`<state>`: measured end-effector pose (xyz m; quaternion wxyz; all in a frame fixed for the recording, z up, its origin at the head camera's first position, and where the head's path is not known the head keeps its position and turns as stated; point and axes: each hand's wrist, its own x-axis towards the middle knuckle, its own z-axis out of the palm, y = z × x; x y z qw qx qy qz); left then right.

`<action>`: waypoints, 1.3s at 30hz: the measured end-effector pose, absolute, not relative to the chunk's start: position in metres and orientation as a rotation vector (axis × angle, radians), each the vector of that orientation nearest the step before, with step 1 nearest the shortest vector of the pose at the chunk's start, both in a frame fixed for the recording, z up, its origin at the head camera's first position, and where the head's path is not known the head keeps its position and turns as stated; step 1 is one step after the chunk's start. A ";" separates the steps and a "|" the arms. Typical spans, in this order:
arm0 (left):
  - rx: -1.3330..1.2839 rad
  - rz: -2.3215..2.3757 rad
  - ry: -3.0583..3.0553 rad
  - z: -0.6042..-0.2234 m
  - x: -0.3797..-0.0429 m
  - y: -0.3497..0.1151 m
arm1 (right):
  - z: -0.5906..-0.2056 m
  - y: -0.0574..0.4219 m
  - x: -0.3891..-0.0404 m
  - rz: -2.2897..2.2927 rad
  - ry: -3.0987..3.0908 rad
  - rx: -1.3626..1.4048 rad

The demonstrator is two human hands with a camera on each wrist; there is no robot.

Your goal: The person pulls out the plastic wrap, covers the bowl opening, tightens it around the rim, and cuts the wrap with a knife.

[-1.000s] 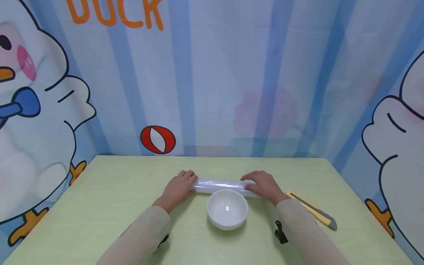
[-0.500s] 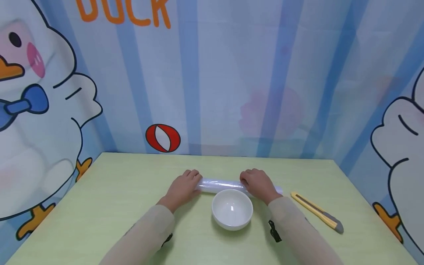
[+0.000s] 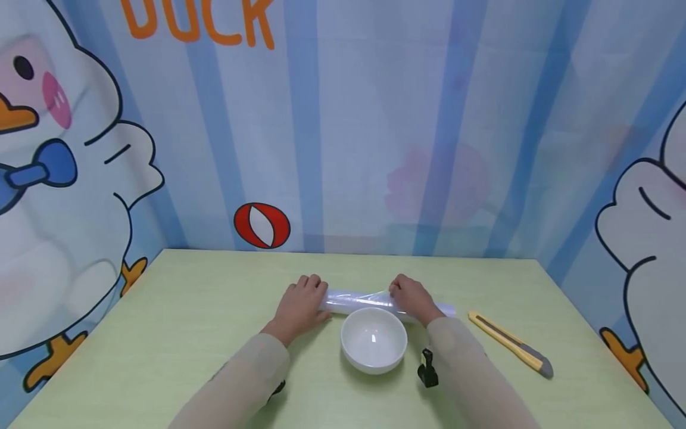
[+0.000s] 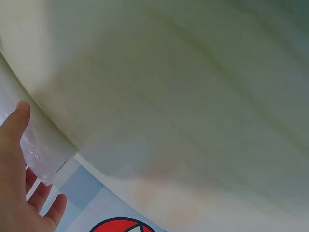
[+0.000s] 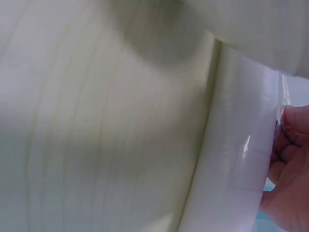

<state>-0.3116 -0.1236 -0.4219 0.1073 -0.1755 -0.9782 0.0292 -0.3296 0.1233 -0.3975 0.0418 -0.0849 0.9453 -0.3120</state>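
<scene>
A roll of clear cling film (image 3: 351, 300) lies crosswise on the table behind a white bowl (image 3: 373, 342). At the roll's left end my left hand (image 3: 300, 307) holds it, thumb on the near side and fingers on the far side, as the left wrist view shows with the roll end (image 4: 46, 157). My right hand (image 3: 415, 300) is at the right part of the roll, its thumb and fingers pinching the film's loose edge, which is pulled slightly up off the roll. In the right wrist view, the pinching fingertips (image 5: 292, 118) sit just beyond the roll (image 5: 236, 145).
A yellow and grey utility knife (image 3: 511, 344) lies on the pale green table (image 3: 214, 274) to the right of the right forearm. Behind the table hangs a blue striped curtain (image 3: 354, 119) with printed ducks.
My right hand has gone from loosely spread fingers over the roll to pinching the film, lifting its edge a little. The left hand stays at the left end. The view has shifted slightly.
</scene>
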 end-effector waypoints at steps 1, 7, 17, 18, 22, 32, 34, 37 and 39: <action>-0.524 0.091 -2.877 -0.421 -0.312 -0.123 | -0.397 0.124 -0.329 -0.990 2.867 -0.229; -0.594 0.138 -2.856 -0.419 -0.314 -0.125 | -0.398 0.123 -0.329 -1.031 2.832 -0.172; -0.716 -0.127 -2.897 -0.415 -0.314 -0.138 | -0.405 0.123 -0.327 -1.013 2.899 -0.174; -0.709 -0.158 -2.914 -0.415 -0.314 -0.140 | -0.406 0.123 -0.327 -1.010 2.901 -0.174; -0.736 -0.237 -2.923 -0.416 -0.314 -0.145 | -0.407 0.124 -0.327 -1.011 2.895 -0.164; -0.832 0.051 -2.723 -0.418 -0.309 -0.161 | -0.406 0.124 -0.325 -1.062 2.891 -0.138; -0.856 0.100 -2.712 -0.418 -0.308 -0.162 | -0.405 0.124 -0.324 -1.078 2.887 -0.128; -0.879 0.164 -2.709 -0.419 -0.308 -0.162 | -0.405 0.124 -0.323 -1.101 2.876 -0.120; -0.883 0.196 -2.698 -0.418 -0.309 -0.160 | -0.406 0.124 -0.324 -1.103 2.873 -0.130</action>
